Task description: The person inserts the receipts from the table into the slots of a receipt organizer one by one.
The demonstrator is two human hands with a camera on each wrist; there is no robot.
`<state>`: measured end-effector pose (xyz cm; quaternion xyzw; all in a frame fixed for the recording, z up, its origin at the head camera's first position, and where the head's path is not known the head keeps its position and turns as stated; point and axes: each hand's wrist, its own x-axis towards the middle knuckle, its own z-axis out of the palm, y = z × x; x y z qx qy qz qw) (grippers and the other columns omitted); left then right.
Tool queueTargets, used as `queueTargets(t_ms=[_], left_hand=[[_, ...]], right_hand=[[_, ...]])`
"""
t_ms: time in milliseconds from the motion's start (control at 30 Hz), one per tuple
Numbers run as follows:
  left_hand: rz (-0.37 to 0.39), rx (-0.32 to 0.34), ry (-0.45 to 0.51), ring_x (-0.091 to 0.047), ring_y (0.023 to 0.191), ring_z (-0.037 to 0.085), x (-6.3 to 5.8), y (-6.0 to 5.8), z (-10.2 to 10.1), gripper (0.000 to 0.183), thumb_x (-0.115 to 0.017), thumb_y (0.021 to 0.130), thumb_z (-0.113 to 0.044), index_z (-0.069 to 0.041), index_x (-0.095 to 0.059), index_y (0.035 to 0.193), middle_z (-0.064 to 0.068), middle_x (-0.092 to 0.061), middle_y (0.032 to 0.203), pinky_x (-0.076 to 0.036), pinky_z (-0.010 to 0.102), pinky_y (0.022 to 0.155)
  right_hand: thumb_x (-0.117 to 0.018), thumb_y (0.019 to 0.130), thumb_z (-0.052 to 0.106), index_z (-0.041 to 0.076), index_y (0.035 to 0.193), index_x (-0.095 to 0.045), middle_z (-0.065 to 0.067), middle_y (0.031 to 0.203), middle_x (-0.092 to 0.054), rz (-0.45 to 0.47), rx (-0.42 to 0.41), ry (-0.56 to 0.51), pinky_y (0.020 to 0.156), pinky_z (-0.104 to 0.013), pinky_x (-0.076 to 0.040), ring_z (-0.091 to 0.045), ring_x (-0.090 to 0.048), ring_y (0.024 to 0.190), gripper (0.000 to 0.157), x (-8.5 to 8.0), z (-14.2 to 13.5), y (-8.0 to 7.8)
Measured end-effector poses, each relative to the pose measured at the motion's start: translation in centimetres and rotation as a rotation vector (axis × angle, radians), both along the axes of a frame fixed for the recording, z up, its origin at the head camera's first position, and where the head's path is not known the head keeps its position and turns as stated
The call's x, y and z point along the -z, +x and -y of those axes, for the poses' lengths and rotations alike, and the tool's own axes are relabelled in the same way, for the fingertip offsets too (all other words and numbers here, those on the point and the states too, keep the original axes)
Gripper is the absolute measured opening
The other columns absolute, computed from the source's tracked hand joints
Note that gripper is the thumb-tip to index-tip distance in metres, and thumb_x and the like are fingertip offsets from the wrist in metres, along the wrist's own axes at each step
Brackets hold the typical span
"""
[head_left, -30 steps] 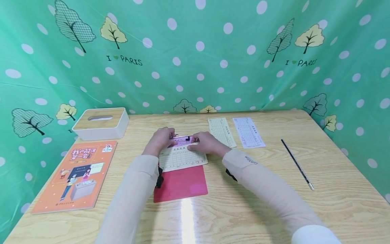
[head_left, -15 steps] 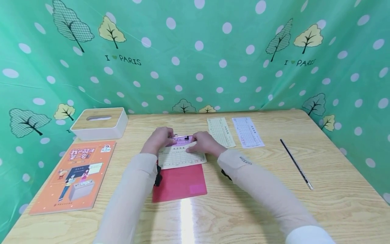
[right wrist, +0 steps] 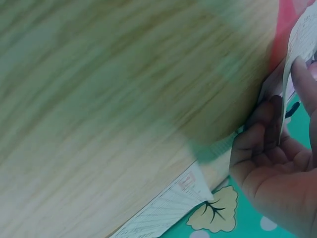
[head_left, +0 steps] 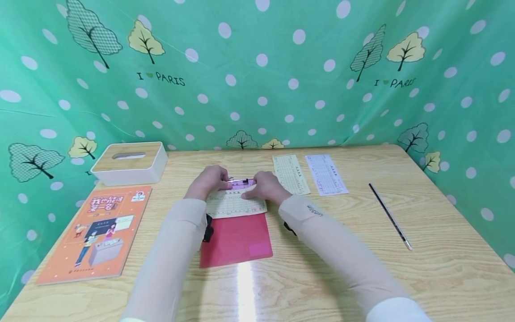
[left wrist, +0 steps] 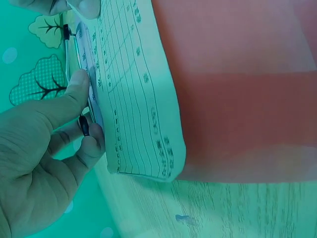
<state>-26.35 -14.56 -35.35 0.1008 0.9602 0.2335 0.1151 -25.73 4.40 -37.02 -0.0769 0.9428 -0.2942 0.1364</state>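
A red clipboard (head_left: 235, 241) lies flat on the table with its metal clip (head_left: 240, 181) at the far end. At the clip, my left hand (head_left: 208, 182) pinches the wire with its black tip (left wrist: 84, 126) between thumb and fingers. My right hand (head_left: 266, 187) holds a cream printed form (head_left: 233, 206) by its upper right part, thumb on the face and fingers behind. This form covers the upper half of the clipboard and bows up off it. A purple-pink sheet (head_left: 241, 185) shows between form and clip.
A yellowish form (head_left: 291, 174) and a white form (head_left: 326, 174) lie just beyond my right hand. A pencil (head_left: 389, 215) is farther right. On the left are an orange book (head_left: 96, 232) and a tissue box (head_left: 130, 163). A green curtain (head_left: 257, 67) hangs behind the table.
The cream form has slid a little toward the clip, baring more of the red board below it. My right hand has moved slightly left with it; my left hand stays at the clip.
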Motion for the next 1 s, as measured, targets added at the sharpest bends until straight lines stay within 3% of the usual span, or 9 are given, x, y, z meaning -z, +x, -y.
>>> queueTargets(t_ms=[133, 400, 567, 867, 1000], left_hand=[[-0.010, 0.010, 0.005, -0.054, 0.085, 0.022, 0.0, -0.1, 0.1, 0.014, -0.076, 0.093, -0.013, -0.001, -0.068, 0.090, 0.010, -0.066, 0.091, -0.046, 0.038, 0.083], [-0.017, 0.009, 0.012, -0.052, 0.083, 0.023, 0.2, 0.0, 0.2, 0.016, -0.076, 0.092, -0.012, -0.004, -0.064, 0.085, 0.008, -0.061, 0.085, -0.045, 0.038, 0.081], [-0.035, 0.014, -0.031, -0.050, 0.082, 0.023, 0.6, -0.1, 0.0, 0.018, -0.075, 0.094, -0.014, -0.006, -0.062, 0.084, 0.007, -0.057, 0.082, -0.042, 0.037, 0.077], [-0.053, 0.000, -0.045, -0.054, 0.086, 0.026, 0.7, 0.2, -0.4, 0.016, -0.075, 0.093, -0.016, -0.005, -0.064, 0.089, 0.011, -0.064, 0.091, -0.045, 0.041, 0.084], [-0.056, -0.004, -0.051, -0.055, 0.088, 0.026, 0.6, 0.3, -0.2, 0.015, -0.075, 0.094, -0.016, -0.005, -0.065, 0.090, 0.011, -0.065, 0.093, -0.047, 0.043, 0.086]], right_hand=[[-0.089, 0.079, 0.038, 0.005, 0.088, -0.062, -0.003, 0.078, -0.052, -0.007, 0.021, 0.024, 0.062, -0.029, -0.040, -0.017, -0.046, 0.070, 0.044, -0.1, 0.4, 0.0], [-0.090, 0.077, 0.041, 0.011, 0.071, -0.045, 0.001, 0.064, -0.033, -0.014, 0.051, 0.042, 0.053, -0.027, -0.031, -0.013, -0.036, 0.058, 0.054, 0.2, 0.7, -0.5], [-0.089, 0.078, 0.042, 0.009, 0.080, -0.051, -0.001, 0.071, -0.040, -0.033, 0.062, 0.013, 0.058, -0.028, -0.034, -0.016, -0.039, 0.065, 0.051, 0.4, 0.4, -0.4], [-0.083, 0.086, 0.037, 0.008, 0.084, -0.052, -0.001, 0.076, -0.044, 0.057, -0.034, -0.071, 0.062, -0.028, -0.037, -0.016, -0.042, 0.070, 0.042, -0.3, -1.6, -0.5], [-0.083, 0.087, 0.034, 0.005, 0.095, -0.058, -0.004, 0.088, -0.054, 0.059, -0.062, -0.072, 0.070, -0.030, -0.041, -0.018, -0.049, 0.081, 0.039, -0.4, -1.7, -0.3]])
